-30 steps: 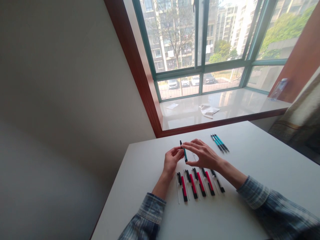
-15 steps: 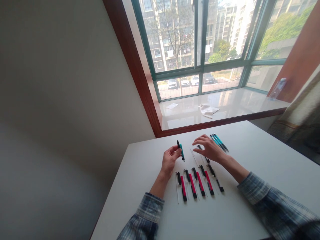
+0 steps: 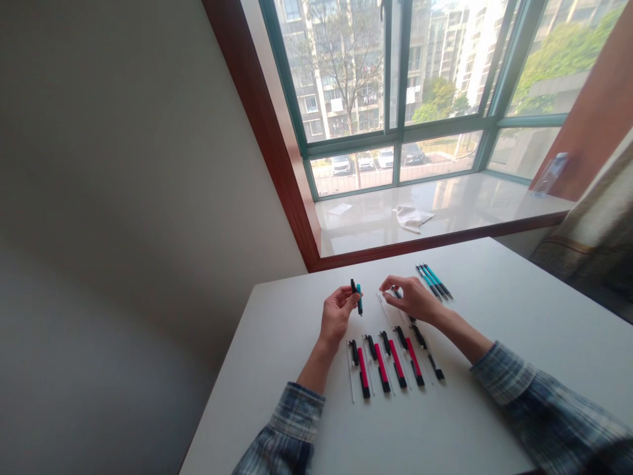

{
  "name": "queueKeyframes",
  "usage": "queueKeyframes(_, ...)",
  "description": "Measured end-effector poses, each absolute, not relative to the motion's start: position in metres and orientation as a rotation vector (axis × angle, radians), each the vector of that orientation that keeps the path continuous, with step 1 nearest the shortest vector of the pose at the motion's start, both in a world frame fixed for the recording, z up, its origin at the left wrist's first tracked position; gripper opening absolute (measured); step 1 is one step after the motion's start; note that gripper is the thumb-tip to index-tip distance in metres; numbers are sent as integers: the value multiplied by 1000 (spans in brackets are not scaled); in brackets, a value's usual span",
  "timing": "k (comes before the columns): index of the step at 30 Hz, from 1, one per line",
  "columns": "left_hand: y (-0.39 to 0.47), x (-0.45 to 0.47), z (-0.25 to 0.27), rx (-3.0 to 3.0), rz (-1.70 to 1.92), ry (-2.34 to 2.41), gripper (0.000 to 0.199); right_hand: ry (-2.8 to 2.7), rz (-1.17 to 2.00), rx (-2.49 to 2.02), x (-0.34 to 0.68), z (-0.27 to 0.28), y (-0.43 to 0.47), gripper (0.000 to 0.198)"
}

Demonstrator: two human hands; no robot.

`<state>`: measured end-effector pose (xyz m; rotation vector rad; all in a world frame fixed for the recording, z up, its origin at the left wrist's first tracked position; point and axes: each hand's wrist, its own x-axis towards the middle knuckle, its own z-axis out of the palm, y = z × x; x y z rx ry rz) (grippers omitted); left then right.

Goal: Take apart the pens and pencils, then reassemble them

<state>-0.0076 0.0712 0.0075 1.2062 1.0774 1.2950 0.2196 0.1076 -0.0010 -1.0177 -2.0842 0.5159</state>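
Observation:
My left hand (image 3: pixel 337 315) is raised over the left of the white table (image 3: pixel 277 369), pinching a teal pen barrel (image 3: pixel 359 300) and a black pen part (image 3: pixel 353 286) side by side. My right hand (image 3: pixel 410 298) is low over the table, its thumb and index fingertips brought together at the upper end of a thin white pen refill (image 3: pixel 384 310). The refill still lies on the table. Black pen parts (image 3: pixel 397 292) lie partly hidden under this hand. Below the hands is a row of red pen barrels (image 3: pixel 380 364) with black grips (image 3: pixel 370 348) and white refills.
Several teal pens (image 3: pixel 434 282) lie together beyond my right hand. A black clip piece (image 3: pixel 436 368) ends the row at right. Behind the table is a window sill with a white cloth (image 3: pixel 413 218) and a clear bottle (image 3: pixel 550 175). A wall rises at left.
My right hand has lowered slightly, and its thumb and index finger have closed in on the refill's end. My left hand has tilted the teal barrel a little more upright.

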Motion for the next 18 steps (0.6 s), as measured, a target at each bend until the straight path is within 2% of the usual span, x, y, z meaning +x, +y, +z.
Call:
queueKeyframes(4,70,-6,8,1415,1269,1187,33,-1955,565,-980,217,2,105,10)
queueKeyframes(10,67,-5,10,1561,1266,1238,25,-1860,596,-921,212,4,104,24)
queueKeyframes(18,64,-3,16,1696,1215,1273,19,-1817,703,-796,205,3,100,23)
